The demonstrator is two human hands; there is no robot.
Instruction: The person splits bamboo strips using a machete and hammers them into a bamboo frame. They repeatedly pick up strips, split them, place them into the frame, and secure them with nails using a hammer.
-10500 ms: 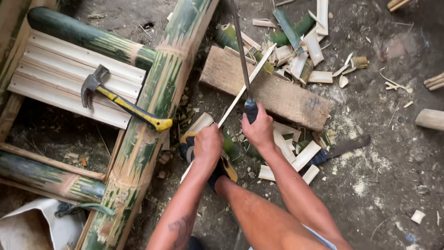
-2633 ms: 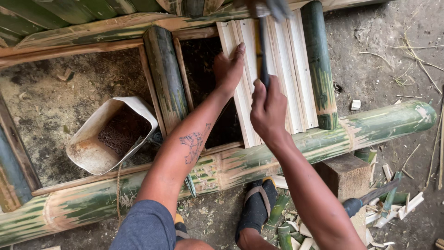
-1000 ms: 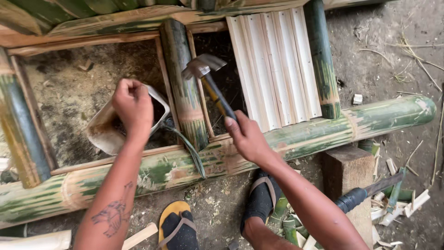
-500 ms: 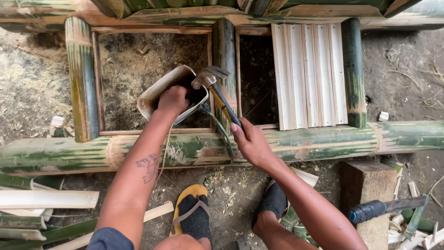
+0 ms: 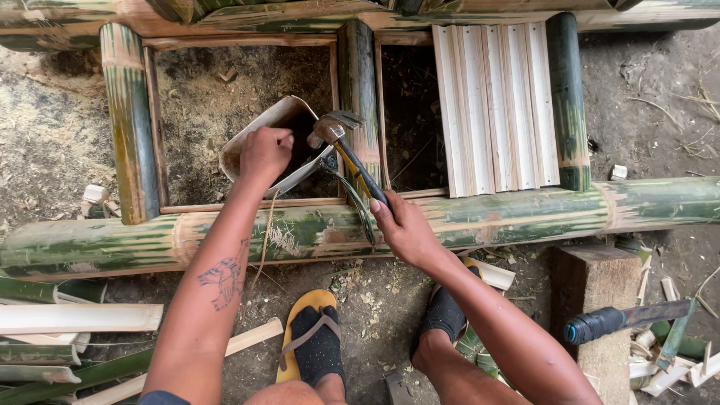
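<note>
My right hand (image 5: pixel 401 227) grips the black and yellow handle of a claw hammer (image 5: pixel 346 148), whose steel head hovers over the edge of a cut white plastic container (image 5: pixel 255 135). My left hand (image 5: pixel 264 152) reaches into that container, fingers curled; what it holds is hidden. The container rests on the ground inside a green bamboo frame (image 5: pixel 360 90). A row of pale split bamboo slats (image 5: pixel 495 105) fills part of the frame on the right.
A thick green bamboo pole (image 5: pixel 112 244) lies across the front. My feet in socks and yellow sandals (image 5: pixel 315 341) stand below it. A wooden block (image 5: pixel 592 281) carries a knife with a black handle (image 5: pixel 600 324). Split bamboo strips (image 5: pixel 75 319) lie at lower left.
Earlier my left hand pressed the slats while the right held the hammer. Both hands then moved left to the plastic container. The left hand now reaches into it, the hammer head beside it.
</note>
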